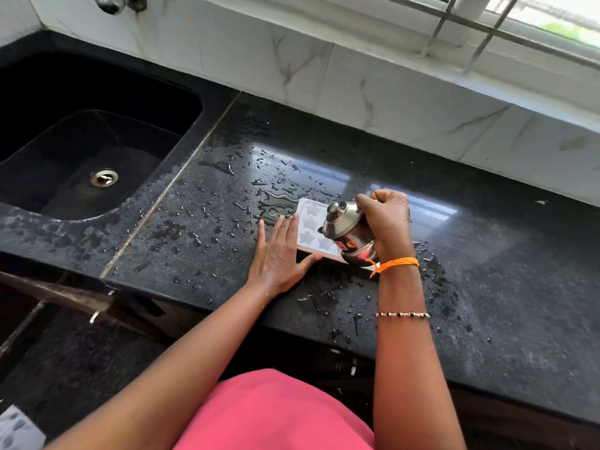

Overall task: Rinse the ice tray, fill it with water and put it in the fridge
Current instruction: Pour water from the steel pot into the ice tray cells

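Note:
A white ice tray [311, 224] with star-shaped cells lies flat on the wet black countertop [487, 271]. My left hand [280, 254] rests flat on the counter against the tray's left edge, thumb along its near side, fingers apart. Over the tray's right half my right hand [386, 219] grips a small steel pot [349, 233], tilted toward the cells with its lidded top pointing left. The pot hides the tray's right part. I cannot make out any water stream.
A black sink [97, 147] with a metal drain [104, 177] lies to the left. A steel tap [110, 2] sticks out of the tiled wall above it. Water drops and puddles cover the counter around the tray. A window ledge runs along the back right.

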A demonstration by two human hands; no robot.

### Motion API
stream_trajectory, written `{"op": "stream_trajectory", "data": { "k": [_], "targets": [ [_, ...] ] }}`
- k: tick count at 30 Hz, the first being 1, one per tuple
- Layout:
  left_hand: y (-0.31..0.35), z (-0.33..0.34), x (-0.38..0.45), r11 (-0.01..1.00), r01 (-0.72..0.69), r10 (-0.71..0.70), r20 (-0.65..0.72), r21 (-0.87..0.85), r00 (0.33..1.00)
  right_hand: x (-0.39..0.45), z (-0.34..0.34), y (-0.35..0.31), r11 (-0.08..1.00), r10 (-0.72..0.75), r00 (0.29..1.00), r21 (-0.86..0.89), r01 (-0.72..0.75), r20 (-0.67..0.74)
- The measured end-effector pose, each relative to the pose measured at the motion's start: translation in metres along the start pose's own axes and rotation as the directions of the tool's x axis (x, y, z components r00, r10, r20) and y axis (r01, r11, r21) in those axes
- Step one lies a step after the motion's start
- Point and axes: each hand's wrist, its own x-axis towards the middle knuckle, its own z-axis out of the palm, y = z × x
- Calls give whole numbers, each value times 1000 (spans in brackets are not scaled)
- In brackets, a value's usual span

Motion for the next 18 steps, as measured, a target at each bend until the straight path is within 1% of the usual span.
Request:
{"op": "stream_trajectory", "data": {
  "k": [9, 18],
  "targets": [
    [2, -2, -1, 1000, 4, -4, -4, -16, 1000, 0, -4, -2, 996, 33, 999, 85, -34, 16],
    [1, -2, -1, 1000, 3, -3, -3, -24, 1000, 0, -14, 0, 938, 152, 988, 312, -153, 27]
  ]
}}
